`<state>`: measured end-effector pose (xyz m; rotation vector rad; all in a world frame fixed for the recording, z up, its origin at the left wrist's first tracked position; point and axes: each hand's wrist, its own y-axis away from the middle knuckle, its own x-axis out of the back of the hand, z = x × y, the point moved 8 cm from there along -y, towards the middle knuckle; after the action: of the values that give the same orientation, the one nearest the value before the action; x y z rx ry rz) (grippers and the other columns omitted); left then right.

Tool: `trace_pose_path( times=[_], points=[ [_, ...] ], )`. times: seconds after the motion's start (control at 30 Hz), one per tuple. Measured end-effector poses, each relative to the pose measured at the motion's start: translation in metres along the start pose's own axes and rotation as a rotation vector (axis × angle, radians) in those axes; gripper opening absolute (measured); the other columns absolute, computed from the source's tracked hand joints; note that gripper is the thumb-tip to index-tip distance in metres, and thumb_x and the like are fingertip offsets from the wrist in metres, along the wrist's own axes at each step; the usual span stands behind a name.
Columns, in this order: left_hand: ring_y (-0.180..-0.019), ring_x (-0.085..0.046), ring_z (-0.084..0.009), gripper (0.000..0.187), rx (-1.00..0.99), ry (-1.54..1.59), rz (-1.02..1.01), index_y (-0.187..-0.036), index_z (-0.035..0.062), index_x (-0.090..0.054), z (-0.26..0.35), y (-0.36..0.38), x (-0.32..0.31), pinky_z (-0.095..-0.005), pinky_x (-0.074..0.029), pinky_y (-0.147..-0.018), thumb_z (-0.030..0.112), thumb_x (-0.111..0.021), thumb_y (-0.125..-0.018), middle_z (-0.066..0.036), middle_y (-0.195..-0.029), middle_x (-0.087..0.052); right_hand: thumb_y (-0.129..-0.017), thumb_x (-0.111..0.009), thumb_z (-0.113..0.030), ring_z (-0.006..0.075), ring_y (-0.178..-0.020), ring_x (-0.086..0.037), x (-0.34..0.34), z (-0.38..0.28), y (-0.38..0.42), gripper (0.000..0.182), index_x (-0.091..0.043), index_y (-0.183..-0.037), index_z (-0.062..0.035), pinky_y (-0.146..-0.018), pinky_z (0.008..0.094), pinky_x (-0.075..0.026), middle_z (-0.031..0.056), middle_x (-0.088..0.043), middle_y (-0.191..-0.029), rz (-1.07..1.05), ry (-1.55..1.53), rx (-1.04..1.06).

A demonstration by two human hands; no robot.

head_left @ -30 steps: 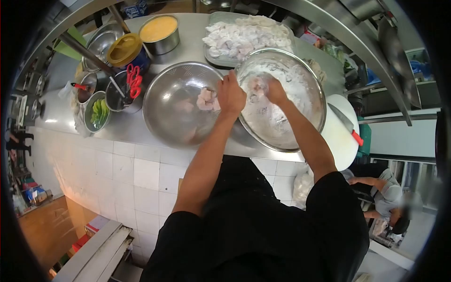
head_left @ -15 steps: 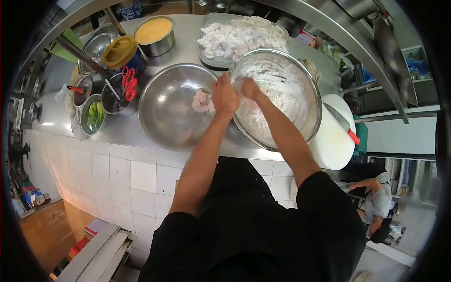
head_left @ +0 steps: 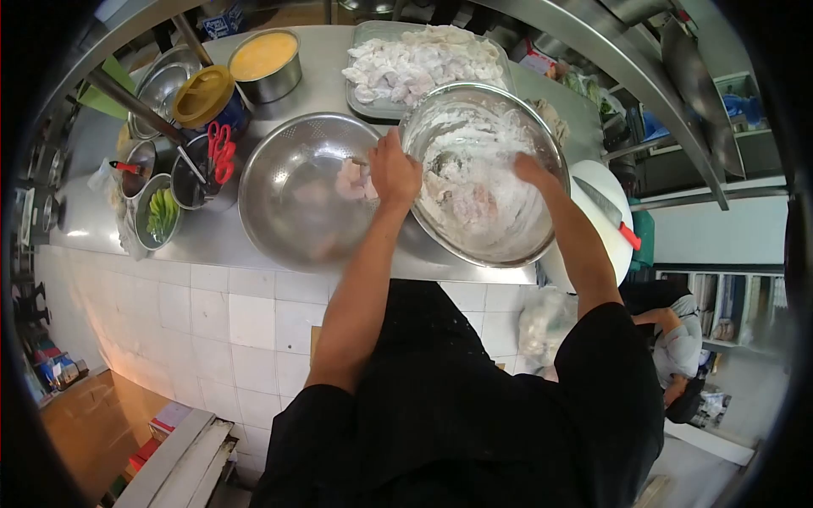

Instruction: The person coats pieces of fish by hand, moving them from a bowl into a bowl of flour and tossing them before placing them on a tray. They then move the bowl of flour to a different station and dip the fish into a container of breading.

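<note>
My left hand (head_left: 395,172) is closed on the left rim of a steel mixing bowl (head_left: 561,165) coated with white flour. Inside the bowl, pale floured pieces of meat (head_left: 474,203) lie in the flour. At the bowl's right side, my right hand (head_left: 535,173) reaches into the flour; its fingers are blurred and partly hidden. Left of the bowl stands a perforated steel colander (head_left: 288,195), with a few pale raw meat pieces (head_left: 351,180) close to my left hand. Behind the bowl, a tray (head_left: 360,100) holds a heap of flour-coated pieces (head_left: 423,63).
A pot of yellow liquid (head_left: 264,56), a lidded tub (head_left: 203,95), red-handled scissors (head_left: 222,154) and a bowl of green slices (head_left: 161,212) stand left. At right, a knife (head_left: 600,201) lies on a white board (head_left: 584,245). A person (head_left: 677,347) is beyond.
My right hand has moved from the left of the flour bowl to its right side. Floured meat pieces now show in the bowl. My left hand stays at the rim.
</note>
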<state>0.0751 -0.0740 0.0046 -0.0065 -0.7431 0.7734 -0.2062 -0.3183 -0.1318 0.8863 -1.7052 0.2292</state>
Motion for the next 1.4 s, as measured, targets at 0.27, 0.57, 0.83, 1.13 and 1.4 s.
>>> trace_pose_path(
  times=[0.27,0.57,0.83,1.13,1.4],
  points=[
    [-0.098,-0.048,-0.0355,0.049,0.040,-0.010,-0.021,-0.119,0.0007,-0.047,-0.003,-0.001,-0.004,-0.0417,-0.040,-0.085,0.002,-0.057,-0.071,-0.017,-0.107,-0.055,-0.087,-0.053,-0.014,0.0205,-0.103,-0.055,-0.058,-0.177,0.096,0.042,-0.043,-0.125,-0.0004,-0.085,0.0307,-0.046,0.0122,-0.057,-0.109,-0.263,-1.385,-0.166],
    [-0.097,-0.048,-0.0356,0.047,0.056,0.042,0.042,-0.116,0.0020,-0.048,-0.003,0.002,0.002,-0.0418,-0.040,-0.085,0.001,-0.057,-0.069,-0.017,-0.105,-0.055,-0.083,-0.058,-0.008,0.0193,-0.076,-0.059,-0.004,-0.179,0.050,0.017,-0.058,-0.098,-0.0007,-0.066,0.0346,-0.049,0.0089,-0.061,-0.088,-0.143,-1.281,-0.144],
    [-0.095,-0.049,-0.0364,0.047,-0.003,0.061,0.114,-0.114,-0.0001,-0.048,-0.007,0.001,0.002,-0.0420,-0.040,-0.083,0.000,-0.057,-0.068,-0.019,-0.103,-0.055,-0.082,-0.047,-0.021,0.0414,-0.096,-0.056,-0.010,-0.050,0.034,0.033,-0.054,-0.103,0.0039,-0.080,0.0463,-0.046,0.0291,-0.057,-0.101,0.088,-0.064,-0.324],
    [-0.095,-0.049,-0.0377,0.045,0.005,0.071,0.098,-0.113,0.0006,-0.048,-0.005,0.002,0.000,-0.0436,-0.041,-0.083,0.000,-0.057,-0.069,-0.019,-0.102,-0.055,-0.087,-0.043,-0.014,0.0186,-0.080,-0.056,-0.070,-0.219,0.074,0.022,-0.057,-0.099,-0.0041,-0.066,0.0326,-0.047,0.0075,-0.058,-0.091,-0.155,-1.490,-0.516],
    [-0.098,-0.048,-0.0387,0.046,0.059,0.064,0.034,-0.116,-0.0009,-0.046,-0.005,0.005,0.004,-0.0439,-0.039,-0.086,0.001,-0.055,-0.070,-0.021,-0.105,-0.054,-0.083,-0.051,-0.004,0.0171,-0.077,-0.060,0.030,-0.223,0.032,0.022,-0.057,-0.103,0.0008,-0.062,0.0329,-0.052,0.0115,-0.059,-0.093,0.126,-1.463,-0.212]
  ],
)
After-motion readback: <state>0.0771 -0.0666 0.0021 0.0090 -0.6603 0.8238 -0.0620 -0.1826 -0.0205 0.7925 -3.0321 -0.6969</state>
